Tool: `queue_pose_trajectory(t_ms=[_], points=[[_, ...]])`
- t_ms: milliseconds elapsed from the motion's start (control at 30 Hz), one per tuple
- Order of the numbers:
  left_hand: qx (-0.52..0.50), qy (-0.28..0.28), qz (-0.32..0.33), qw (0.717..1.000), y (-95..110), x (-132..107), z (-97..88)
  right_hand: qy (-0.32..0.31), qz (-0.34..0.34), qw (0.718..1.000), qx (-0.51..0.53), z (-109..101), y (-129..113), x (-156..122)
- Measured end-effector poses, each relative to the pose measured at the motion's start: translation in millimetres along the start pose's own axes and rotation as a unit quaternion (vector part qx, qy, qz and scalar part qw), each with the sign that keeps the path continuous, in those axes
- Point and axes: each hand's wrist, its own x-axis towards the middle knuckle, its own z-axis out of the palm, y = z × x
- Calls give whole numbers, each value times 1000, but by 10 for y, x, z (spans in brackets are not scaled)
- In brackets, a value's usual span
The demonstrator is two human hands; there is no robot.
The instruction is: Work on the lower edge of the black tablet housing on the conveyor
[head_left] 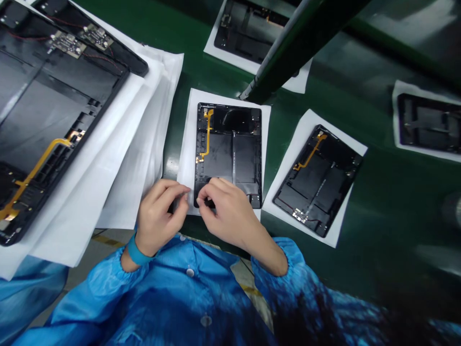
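An opened tablet housing [219, 166] lies on a white sheet [185, 139] in front of me, with an orange flex cable [208, 137] along its left side and a thin dark strip down its middle. My right hand [226, 209] is over the housing's lower part, thumb and forefinger pinched near its lower left corner; whatever may be between them is too small to make out. Just left of the housing, above the sheet's edge, my left hand [162, 211] has its fingers curled, thumb and fingertips close together. Its contents, if any, cannot be made out.
Another opened tablet housing [313, 187] rests tilted on paper to the right. Stacked housings with white sheets [118, 158] fill the left. More housings lie at the back [248, 33] and far right [430, 120]. A dark green beam with a pale rod [277, 50] slants across the upper middle.
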Motion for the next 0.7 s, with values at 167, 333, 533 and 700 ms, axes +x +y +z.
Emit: queue_pose_trajectory(t_ms=[167, 333, 533, 700], points=[[5, -7, 4, 1000, -14, 5, 6, -5, -2, 1000, 13, -15, 9, -3], [18, -14, 21, 1000, -18, 16, 9, -12, 1, 1000, 25, -29, 14, -1], [31, -20, 39, 999, -30, 20, 12, -17, 1, 999, 41, -44, 11, 9], [21, -29, 57, 998, -36, 13, -11, -12, 13, 999, 30, -26, -5, 5]])
